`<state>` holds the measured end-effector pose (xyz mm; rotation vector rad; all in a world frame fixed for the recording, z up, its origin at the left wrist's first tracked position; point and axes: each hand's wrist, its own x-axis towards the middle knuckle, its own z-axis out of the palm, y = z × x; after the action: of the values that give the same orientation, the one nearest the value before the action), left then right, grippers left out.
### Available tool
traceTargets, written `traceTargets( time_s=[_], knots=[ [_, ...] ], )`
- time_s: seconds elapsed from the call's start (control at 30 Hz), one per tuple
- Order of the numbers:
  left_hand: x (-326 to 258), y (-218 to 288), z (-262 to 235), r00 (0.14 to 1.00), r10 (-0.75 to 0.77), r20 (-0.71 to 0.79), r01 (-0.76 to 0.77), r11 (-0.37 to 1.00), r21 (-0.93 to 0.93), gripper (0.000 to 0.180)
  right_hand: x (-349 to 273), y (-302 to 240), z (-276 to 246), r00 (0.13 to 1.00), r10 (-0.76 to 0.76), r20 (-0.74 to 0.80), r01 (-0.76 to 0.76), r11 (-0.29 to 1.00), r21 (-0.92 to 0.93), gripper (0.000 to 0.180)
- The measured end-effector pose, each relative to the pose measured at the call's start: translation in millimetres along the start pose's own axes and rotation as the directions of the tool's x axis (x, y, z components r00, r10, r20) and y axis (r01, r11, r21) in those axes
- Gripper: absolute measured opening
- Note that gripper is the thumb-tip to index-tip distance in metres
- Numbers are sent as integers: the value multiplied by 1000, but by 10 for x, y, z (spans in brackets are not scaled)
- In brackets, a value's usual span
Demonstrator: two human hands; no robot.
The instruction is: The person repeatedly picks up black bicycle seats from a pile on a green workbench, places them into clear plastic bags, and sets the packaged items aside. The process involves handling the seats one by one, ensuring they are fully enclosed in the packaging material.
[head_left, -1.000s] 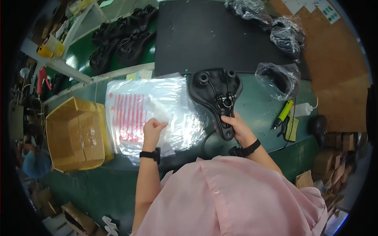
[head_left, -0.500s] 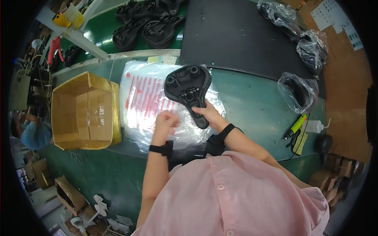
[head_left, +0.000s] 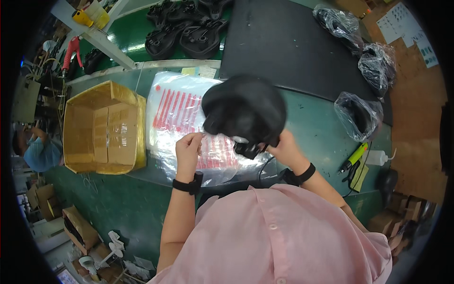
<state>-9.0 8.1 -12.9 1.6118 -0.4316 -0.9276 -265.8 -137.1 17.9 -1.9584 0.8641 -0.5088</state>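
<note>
Fingers of the right hand (head_left: 287, 150) close on the saddle (head_left: 250, 102), above the plastic (head_left: 182, 124); left hand (head_left: 188, 147) curls—any hold cannot be told. One-sided support—the saddle could tip and slip.

The camera sits on the head of a person (head_left: 246, 236) — the left one of two side by side — and looks down at the bench (head_left: 312, 116). It sees wide and round: black corners frame the view, and straight edges bend near the rim. The pink shirt (head_left: 279, 213) is closest and fills the bottom. The hands (head_left: 187, 149) are a bit farther off, near the middle. The bench's far side is up top, and the floor (head_left: 118, 203) shows low on the left — the person's own left.
</note>
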Motion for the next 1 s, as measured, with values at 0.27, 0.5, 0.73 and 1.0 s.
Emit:
traceTargets(
  time_s=[0.27, 0.5, 0.73, 1.0],
  knots=[
    [-128, 425, 210, 969, 243, 35, -239, 966, -96, 16, -33, 11, 252, 968, -38, 247, 135, 912, -388, 59],
    [-647, 688, 489, 783, 217, 582, -389, 902, 187, 16, -56, 162, 167, 815, 440, 376, -579, 608, 543, 49],
    [-743, 722, 1469, 448, 157, 880, -105, 987, -122, 25, 198, 345, 2, 835, 549, -39, -417, 678, 606, 72],
    [692, -325, 904, 787, 172, 593, -616, 273, 738, 62, 1319, 1017, -1287, 834, 544, -98, 55, 94, 994, 35]
  ],
)
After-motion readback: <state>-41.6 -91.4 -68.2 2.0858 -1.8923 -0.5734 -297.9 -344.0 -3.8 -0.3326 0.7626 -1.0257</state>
